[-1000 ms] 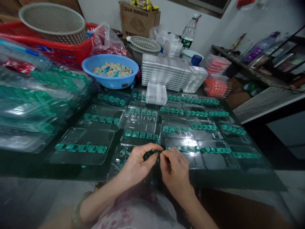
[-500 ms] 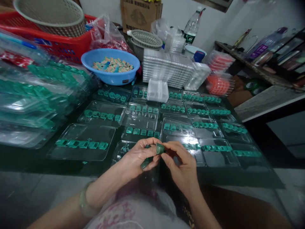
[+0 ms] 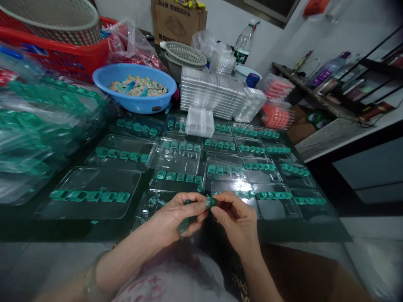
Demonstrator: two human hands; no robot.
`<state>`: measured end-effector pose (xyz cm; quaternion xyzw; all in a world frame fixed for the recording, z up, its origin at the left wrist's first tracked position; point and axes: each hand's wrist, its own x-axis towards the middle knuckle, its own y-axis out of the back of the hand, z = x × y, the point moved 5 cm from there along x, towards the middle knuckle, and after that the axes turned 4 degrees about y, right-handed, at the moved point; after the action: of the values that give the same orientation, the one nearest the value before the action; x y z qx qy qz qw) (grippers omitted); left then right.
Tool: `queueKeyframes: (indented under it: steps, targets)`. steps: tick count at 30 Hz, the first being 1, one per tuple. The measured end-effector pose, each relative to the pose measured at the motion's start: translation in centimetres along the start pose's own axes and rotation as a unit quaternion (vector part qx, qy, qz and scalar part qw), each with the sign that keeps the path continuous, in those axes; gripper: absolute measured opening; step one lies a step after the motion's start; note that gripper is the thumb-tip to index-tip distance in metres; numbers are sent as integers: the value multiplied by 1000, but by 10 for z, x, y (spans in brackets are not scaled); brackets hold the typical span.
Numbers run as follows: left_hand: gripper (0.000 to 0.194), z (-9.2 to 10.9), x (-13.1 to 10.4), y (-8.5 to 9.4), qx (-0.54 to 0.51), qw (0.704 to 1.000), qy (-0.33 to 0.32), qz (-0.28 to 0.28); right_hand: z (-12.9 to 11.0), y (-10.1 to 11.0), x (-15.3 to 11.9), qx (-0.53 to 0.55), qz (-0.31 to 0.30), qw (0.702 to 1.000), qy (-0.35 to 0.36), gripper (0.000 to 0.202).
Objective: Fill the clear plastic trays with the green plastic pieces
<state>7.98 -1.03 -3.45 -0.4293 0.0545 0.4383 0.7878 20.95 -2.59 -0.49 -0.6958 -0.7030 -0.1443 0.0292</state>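
Observation:
At the table's near edge, my left hand [image 3: 185, 212] pinches a small dark green translucent piece [image 3: 210, 202] between thumb and forefinger. More green material [image 3: 183, 226] is tucked in its curled lower fingers. From the other side, my right hand [image 3: 238, 216] has its thumb and fingertips closed on the same small piece. Just beyond the hands lie clear plastic trays [image 3: 132, 184], each carrying a row of green cube-like pieces [image 3: 93, 196]. One tray by my left wrist holds loose green bits [image 3: 155, 199]. What exactly the held piece is, I cannot make out.
Stacked clear packs with green pieces [image 3: 28, 121] rise at the left. Behind stand a red basket [image 3: 72, 58], a blue basin [image 3: 138, 102] of small pieces, stacked clear boxes [image 3: 210, 90], a white box [image 3: 200, 121] and orange packs [image 3: 277, 113]. A cluttered shelf [image 3: 327, 98] juts in at right.
The view has swung right, so the table and its trays sit further left. Both hands remain together on the small green piece, which appears slightly turned.

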Motion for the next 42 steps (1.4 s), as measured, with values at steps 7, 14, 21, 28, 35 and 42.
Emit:
queueKeyframes:
  steps: [7, 14, 21, 28, 35, 42]
  targets:
    - [20, 6, 3, -2, 81, 995, -58, -10, 7, 8, 1, 41, 33, 997, -59, 13]
    - [24, 16, -6, 4, 75, 994, -78, 1, 22, 45, 19, 34, 149, 987, -51, 16]
    - [28, 22, -15, 14, 91, 994, -55, 29, 40, 78, 66, -288, 79, 954, 36, 20]
    - [21, 21, -22, 20, 117, 989, -75, 46, 37, 57, 84, -440, -41, 894, 68, 15]
    - [21, 21, -23, 23, 129, 987, -69, 61, 32, 40, 80, -587, -111, 801, 42, 17]
    - [20, 16, -20, 21, 18, 997, -41, 56, 37, 32, 70, -656, -108, 744, 61, 20]
